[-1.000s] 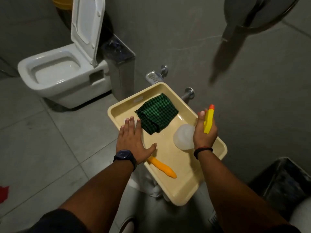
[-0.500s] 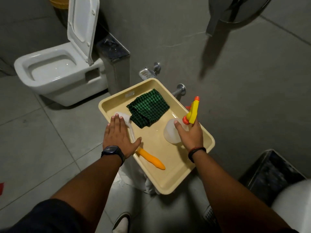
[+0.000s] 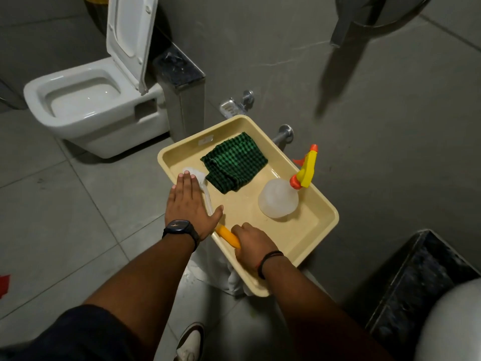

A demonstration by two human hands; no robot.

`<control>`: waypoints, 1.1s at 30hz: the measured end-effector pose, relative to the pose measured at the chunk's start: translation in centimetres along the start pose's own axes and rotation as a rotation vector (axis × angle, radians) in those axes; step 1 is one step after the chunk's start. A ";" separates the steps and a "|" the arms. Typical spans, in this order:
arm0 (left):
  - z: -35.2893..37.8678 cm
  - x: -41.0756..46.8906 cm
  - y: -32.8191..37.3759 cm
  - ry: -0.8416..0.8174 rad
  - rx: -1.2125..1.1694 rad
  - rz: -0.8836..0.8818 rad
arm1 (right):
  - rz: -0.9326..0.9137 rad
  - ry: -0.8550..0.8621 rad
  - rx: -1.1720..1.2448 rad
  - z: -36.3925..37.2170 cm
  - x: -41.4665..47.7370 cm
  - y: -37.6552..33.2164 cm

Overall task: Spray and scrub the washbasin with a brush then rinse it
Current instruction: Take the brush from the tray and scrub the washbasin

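Observation:
A cream tray (image 3: 320, 230) holds the cleaning things. A clear spray bottle (image 3: 278, 198) with a yellow and orange trigger head stands free at the tray's right side. A brush (image 3: 229, 235) with an orange handle and a white head lies along the tray's left side. My right hand (image 3: 253, 243) is closed around the orange handle. My left hand (image 3: 190, 204) lies flat, fingers spread, over the brush's white neck and the tray's left rim. A green checked cloth (image 3: 234, 162) lies folded at the tray's far end. The washbasin is not clearly visible.
A white toilet (image 3: 86, 108) with its lid up stands at the far left, beside a steel bin (image 3: 179, 82). A chrome soap dish (image 3: 229, 108) is fixed to the wall behind the tray. A dark bin (image 3: 416, 290) stands at the lower right. My shoe (image 3: 190, 342) shows below.
My right hand has let go of the spray bottle, which now stands in the tray, and has moved left onto the brush's orange handle. My left hand stays flat on the tray's left side.

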State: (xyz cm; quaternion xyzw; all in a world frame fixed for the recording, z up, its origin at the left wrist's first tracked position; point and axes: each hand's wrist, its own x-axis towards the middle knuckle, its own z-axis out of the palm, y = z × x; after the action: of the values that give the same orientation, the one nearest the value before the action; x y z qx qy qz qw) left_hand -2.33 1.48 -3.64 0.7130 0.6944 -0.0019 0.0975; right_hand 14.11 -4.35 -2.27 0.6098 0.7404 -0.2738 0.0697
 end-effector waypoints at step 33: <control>-14.4 -28.4 29.8 0.124 -0.123 0.796 | 0.735 0.971 0.603 -8.7 -49.4 13.6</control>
State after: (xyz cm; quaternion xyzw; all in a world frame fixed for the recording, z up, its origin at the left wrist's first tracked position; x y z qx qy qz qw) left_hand 24.21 -25.06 18.51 0.9177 0.3674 0.1208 0.0911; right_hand 41.09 -41.37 22.30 0.8683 0.3239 -0.1220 -0.3552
